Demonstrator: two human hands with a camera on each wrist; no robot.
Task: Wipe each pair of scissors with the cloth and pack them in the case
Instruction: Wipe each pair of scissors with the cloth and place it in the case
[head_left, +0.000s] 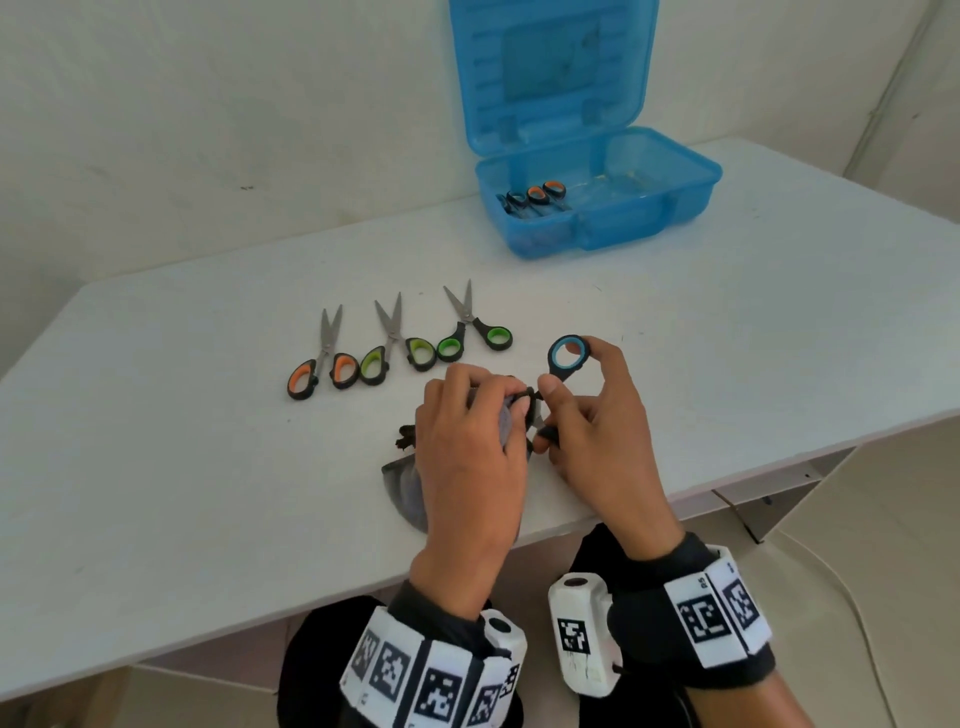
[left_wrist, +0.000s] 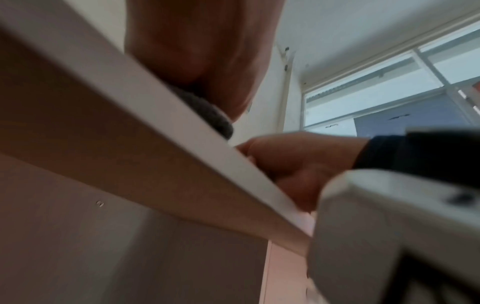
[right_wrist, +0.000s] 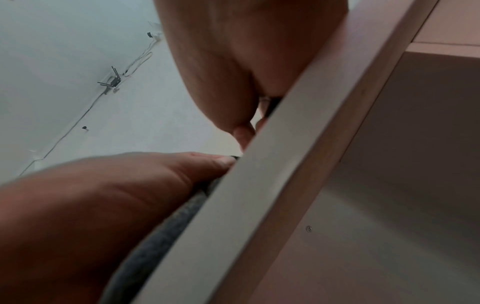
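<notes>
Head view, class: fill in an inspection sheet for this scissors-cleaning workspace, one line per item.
Surface: white table.
Job's things: three scissors lie in a row; blue-handled scissors in hand; grey cloth; open blue case holding scissors.
Clutter: nothing seen.
Grippers: left hand holds the cloth around the blades; right hand grips the blue handle.
Cables: a white cord on the floor.
Surroundings: pale wall.

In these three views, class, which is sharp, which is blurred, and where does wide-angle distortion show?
Head view: sharp and evenly lit, soft shadows; the table edges bow from the wide lens. Left wrist view: blurred, table edge and left hand soft, bright window washed out. Right wrist view: soft, the near left hand out of focus.
</notes>
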